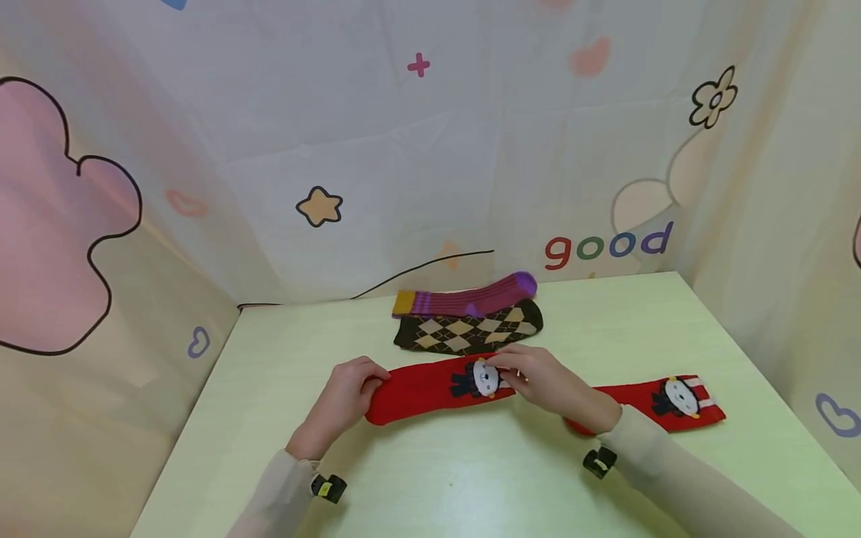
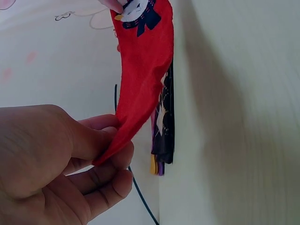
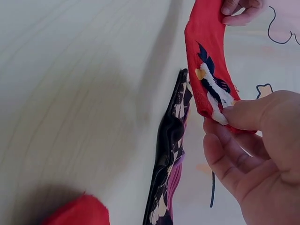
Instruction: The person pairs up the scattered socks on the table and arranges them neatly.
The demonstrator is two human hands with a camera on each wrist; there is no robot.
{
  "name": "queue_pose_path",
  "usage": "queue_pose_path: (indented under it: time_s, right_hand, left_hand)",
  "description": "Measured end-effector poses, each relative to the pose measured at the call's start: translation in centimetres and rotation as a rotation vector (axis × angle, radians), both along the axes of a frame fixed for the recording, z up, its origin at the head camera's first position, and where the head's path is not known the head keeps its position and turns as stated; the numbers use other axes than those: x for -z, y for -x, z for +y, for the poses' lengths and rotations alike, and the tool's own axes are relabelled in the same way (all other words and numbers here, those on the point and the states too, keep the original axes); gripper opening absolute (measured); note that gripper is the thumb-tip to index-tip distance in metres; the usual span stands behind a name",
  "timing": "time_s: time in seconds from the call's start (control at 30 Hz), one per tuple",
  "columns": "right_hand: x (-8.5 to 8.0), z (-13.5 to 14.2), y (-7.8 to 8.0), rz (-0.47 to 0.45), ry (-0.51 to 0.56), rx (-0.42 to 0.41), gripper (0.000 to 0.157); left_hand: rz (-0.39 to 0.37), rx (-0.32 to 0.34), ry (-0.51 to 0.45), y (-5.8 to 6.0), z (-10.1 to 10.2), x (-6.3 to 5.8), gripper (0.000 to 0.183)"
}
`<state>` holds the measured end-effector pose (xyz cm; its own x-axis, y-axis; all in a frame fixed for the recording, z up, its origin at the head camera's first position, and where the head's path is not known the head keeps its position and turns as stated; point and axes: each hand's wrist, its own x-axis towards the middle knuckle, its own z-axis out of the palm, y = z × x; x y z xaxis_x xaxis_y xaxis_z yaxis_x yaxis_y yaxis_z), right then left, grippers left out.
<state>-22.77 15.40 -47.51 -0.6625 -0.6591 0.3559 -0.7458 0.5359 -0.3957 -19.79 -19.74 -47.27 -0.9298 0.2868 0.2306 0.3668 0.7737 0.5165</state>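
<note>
A red sock [image 1: 417,390] with a white-faced cartoon animal on it is stretched lengthwise between both hands, raised over the table. My left hand [image 1: 347,394] pinches its plain toe end between thumb and fingers. At the cuff end, my right hand [image 1: 531,376] pinches the fabric beside the animal's face; the right wrist view shows the white-striped cuff [image 3: 216,112] under the thumb. A matching red sock [image 1: 679,403] lies on the table at the right, partly hidden behind the right forearm.
Behind the held sock lie a black and tan argyle sock [image 1: 464,332] and a purple striped sock [image 1: 471,300] with a yellow cuff, side by side. The pale table [image 1: 430,478] ends at a printed curtain [image 1: 377,149] at the back and sides.
</note>
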Motion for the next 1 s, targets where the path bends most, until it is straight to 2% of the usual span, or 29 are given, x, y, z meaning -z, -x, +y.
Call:
queue_pose_path:
  time_s: [0.37, 0.67, 1.0]
  right_hand:
    - [0.5, 1.9, 0.2, -0.101, -0.034, 0.033, 0.035]
    - [0.9, 3.1, 0.0, -0.09, -0.042, 0.027, 0.031]
    - [1.3, 4.0, -0.1, -0.111, -0.082, 0.049, 0.032]
  left_hand:
    - [-0.008, 0.089, 0.01, 1.0, 1.8, 0.8, 0.016]
    - [-0.016, 0.161, 0.058, 1.5, 3.2, 1.3, 0.014]
    - [-0.058, 0.181, 0.122, 2.6, 4.6, 1.7, 0.015]
